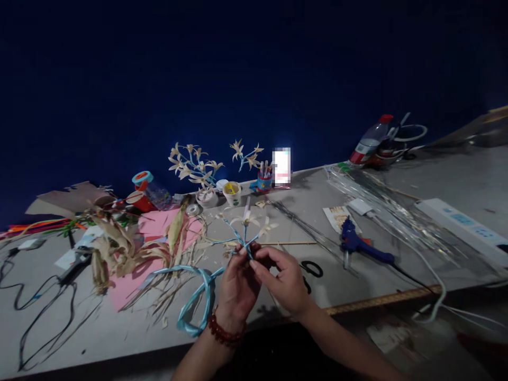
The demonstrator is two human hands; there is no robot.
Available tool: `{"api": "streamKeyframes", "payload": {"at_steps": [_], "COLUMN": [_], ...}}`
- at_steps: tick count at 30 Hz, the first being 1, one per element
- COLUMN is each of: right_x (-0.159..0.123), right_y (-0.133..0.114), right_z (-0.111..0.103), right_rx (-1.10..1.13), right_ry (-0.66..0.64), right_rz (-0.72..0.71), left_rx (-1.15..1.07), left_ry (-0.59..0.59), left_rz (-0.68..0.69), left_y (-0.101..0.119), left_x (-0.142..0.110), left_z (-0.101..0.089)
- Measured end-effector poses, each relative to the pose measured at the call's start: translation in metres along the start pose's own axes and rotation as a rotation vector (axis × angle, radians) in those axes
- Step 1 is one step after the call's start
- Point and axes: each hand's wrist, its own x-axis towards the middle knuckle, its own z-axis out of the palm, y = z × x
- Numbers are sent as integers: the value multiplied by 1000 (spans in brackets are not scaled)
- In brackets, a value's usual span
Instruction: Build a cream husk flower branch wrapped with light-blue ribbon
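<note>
Stems meet between your hands: the spray (244, 235), blue-wrapped with pale flowers, stands up and away from you just beyond your fingertips. Your left hand (238, 288) has its fingers curled around the low end where the branches gather, probably because one grip there steadies all of them and leaves the flowers untouched. Your right hand (288, 280) brings thumb and forefinger together at that same joint, closed on the stems as far as can be seen; the exact contact is hidden by your own fingers. Ribbon (206, 286) lies in a loose loop left of your left fingers, one end running behind that hand; you likely want it slack so it doesn't tug, though whether it joins the stems cannot be told. Scissors (313, 269) rest just right of your right fingers, partly behind that hand, a handy spot for cutting. Further right sits the glue gun (367, 247), its handle pointing away from your fingers and its nozzle down at the table, perhaps to catch drips. Husks (151, 254) spread well left of your fingers, and other sprays (194, 164) stand upright far beyond them, seemingly to spare their petals.
</note>
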Motion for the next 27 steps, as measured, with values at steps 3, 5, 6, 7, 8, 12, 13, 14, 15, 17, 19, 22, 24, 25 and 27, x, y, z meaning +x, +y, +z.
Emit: {"api": "streamKeyframes", "payload": {"at_steps": [3,5,6,7,8,12,13,14,15,17,19,22,24,25,27], "right_x": [-1,-1,-2,-2,-2,-2,-1,-1,-1,0,0,0,1,1,3], "right_y": [-1,-1,-2,-1,-1,0,0,0,0,-2,-3,-3,-2,-2,-2], "right_z": [0,-1,-1,-1,-1,-1,-1,-1,-1,-1,-1,-1,-1,-2,-4], "right_rx": [23,30,31,31,31,31,30,30,30,29,29,28,24,21,14], "right_ry": [-4,-1,-1,0,2,23,26,28,29,31,36,47,43,40,27], "right_rz": [12,16,17,16,13,-4,-6,-7,-5,-1,-3,-10,-15,-24,-46], "left_rx": [11,22,28,36,43,73,81,86,91,102,111,119,127,130,135], "left_ry": [15,27,29,29,24,5,4,1,-4,-17,-31,-39,-40,-40,-40], "left_rz": [1,11,20,29,40,76,83,90,96,109,126,150,165,171,189], "left_y": [0,-1,-1,-2,-2,-5,-5,-5,-6,-6,-7,-8,-9,-9,-9], "left_x": [0,1,1,1,1,1,1,1,1,1,2,2,2,3,3], "left_z": [-2,-2,-2,-3,-3,-4,-5,-5,-5,-5,-5,-6,-6,-7,-7]}}
